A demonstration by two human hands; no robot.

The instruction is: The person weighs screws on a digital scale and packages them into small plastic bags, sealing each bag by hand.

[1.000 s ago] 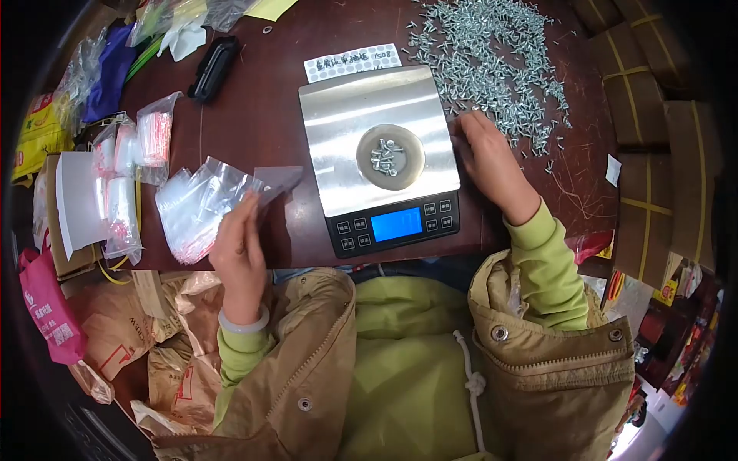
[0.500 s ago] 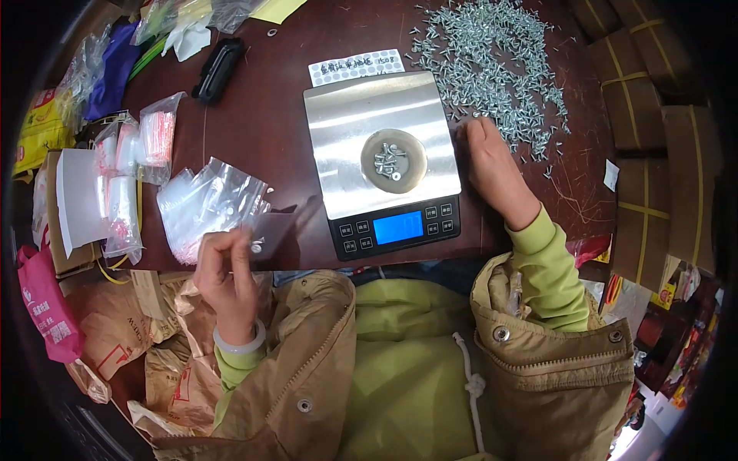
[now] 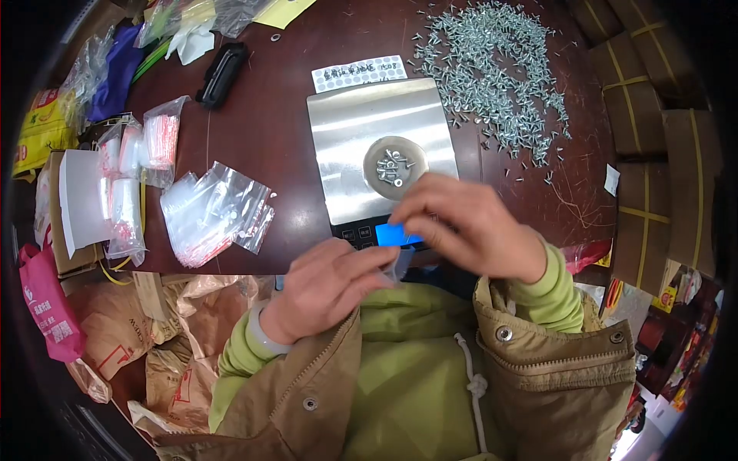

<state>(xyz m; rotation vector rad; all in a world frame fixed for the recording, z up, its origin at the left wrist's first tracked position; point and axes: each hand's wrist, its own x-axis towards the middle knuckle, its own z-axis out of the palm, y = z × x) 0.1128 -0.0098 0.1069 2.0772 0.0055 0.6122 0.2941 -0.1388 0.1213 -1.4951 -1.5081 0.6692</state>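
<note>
My left hand is closed on a small clear plastic bag in front of the digital scale. Just above the bag, my right hand is curled, with thumb and fingers close together. Whatever is between those fingers is too small and blurred to make out. Behind my right hand, the scale's blue display is partly covered. A round dish on the steel plate contains several screws.
A large heap of screws spreads across the back right. Clear zip bags lie left of the scale, near packed bundles of bags. A handwritten label sheet sits behind the scale. Cardboard boxes line the right side.
My left hand has moved right from the pile of bags to the scale's front, holding a bag. My right hand has left the screw heap's edge and come down beside it.
</note>
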